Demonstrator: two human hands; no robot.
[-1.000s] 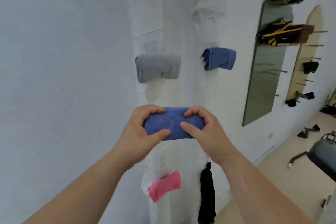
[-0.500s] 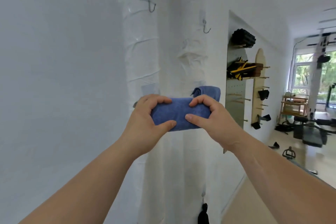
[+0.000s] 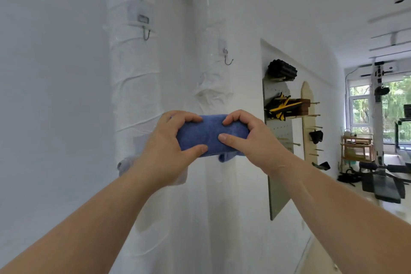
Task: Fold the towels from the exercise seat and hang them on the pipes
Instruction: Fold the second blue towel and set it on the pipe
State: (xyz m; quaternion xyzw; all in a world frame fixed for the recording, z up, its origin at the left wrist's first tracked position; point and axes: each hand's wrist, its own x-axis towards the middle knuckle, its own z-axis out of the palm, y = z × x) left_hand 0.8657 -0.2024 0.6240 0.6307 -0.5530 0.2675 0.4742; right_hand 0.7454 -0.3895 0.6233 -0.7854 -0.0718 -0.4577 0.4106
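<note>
A folded blue towel [image 3: 211,137] is held up in front of two white wrapped pipes. My left hand [image 3: 169,147] grips its left end, thumb underneath and fingers over the top. My right hand [image 3: 246,138] grips its right end the same way. The left pipe [image 3: 133,87] carries a bare metal hook [image 3: 145,33] above my hands. The right pipe [image 3: 213,87] has another bare hook [image 3: 227,59]. A grey towel [image 3: 124,165] hung on the left pipe shows partly behind my left wrist. A corner of a second blue towel [image 3: 224,157] peeks out below the held one.
A plain white wall [image 3: 51,95] stands to the left. To the right, a grey pegboard [image 3: 278,140] holds a black roller [image 3: 283,71] and yellow-black straps [image 3: 280,107]. Exercise machines [image 3: 382,180] and a wooden shelf [image 3: 355,147] stand near the far window.
Both hands have raised the folded blue towel up along the pipes. The view tilted upward, so the pink and black items low on the pipes are out of sight and the upper hooks show.
</note>
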